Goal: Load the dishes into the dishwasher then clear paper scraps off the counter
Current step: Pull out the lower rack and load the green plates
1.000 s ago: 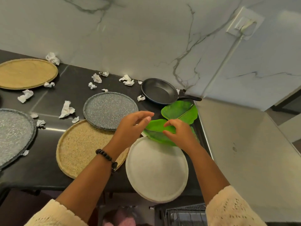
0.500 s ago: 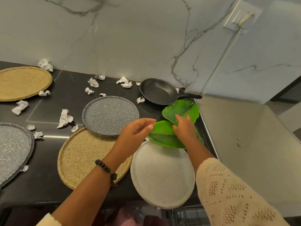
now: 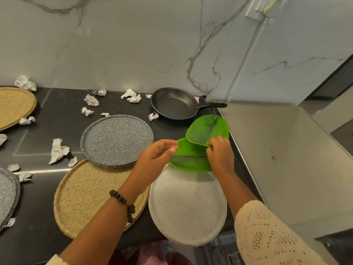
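Two green leaf-shaped plates lie at the counter's right end. My right hand pinches the near tip of the farther leaf plate, which overlaps the nearer leaf plate. My left hand touches the nearer leaf's left edge with fingertips. That leaf rests on the far rim of a white round plate. A grey speckled plate overlaps a tan round plate. Crumpled paper scraps are scattered over the black counter. The dishwasher rack shows below the counter's edge.
A black frying pan sits by the marble wall, handle to the right. Another tan plate and another grey plate lie at the left edge. A tall steel appliance surface borders the counter on the right.
My right hand moved from the nearer leaf plate up to the farther one and took its tip. My left hand stayed at the nearer leaf's edge. The camera tilted down slightly.
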